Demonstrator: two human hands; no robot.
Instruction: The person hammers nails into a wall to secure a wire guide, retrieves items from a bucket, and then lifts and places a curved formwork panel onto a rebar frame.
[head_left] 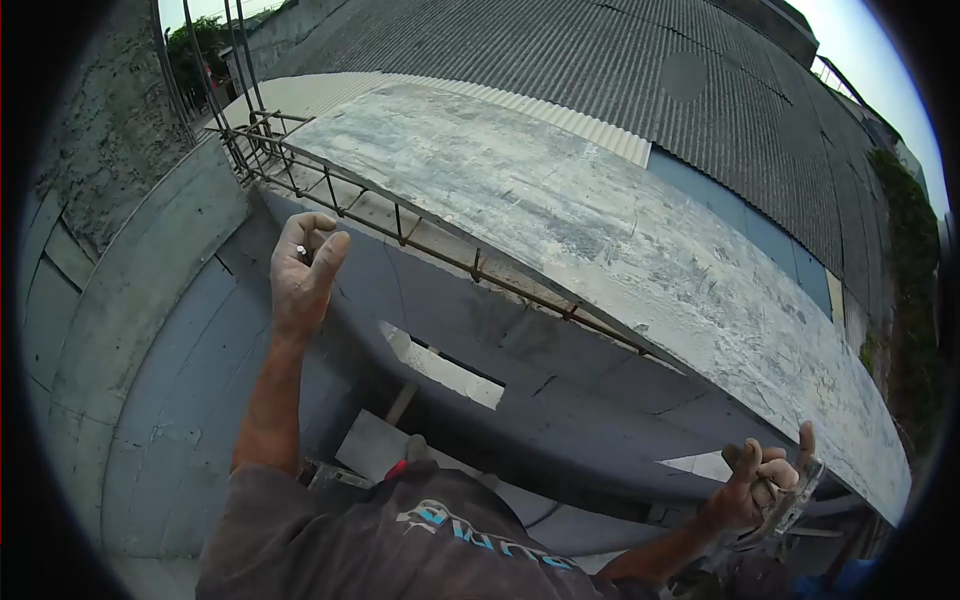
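Note:
Dust-coated, my left hand (308,268) is raised in front of the rebar cage, its fingers curled around a short thin stick (301,251) with a pale end. Whether that is a nail or something else is too small to tell. At the lower right, my right hand (758,487) grips a grey, dusty, narrow tool (797,500) whose kind I cannot make out. One finger of this hand points up near the lower edge of a large grey board (600,230). The board slants along a rebar cage (400,232) on top of the wall.
Upright steel bars (240,60) stick up at the upper left beside a rough wall (105,120). Corrugated roofing (560,60) rises behind the board. Below me are a grey wall (440,300) with openings and a pale board (368,445).

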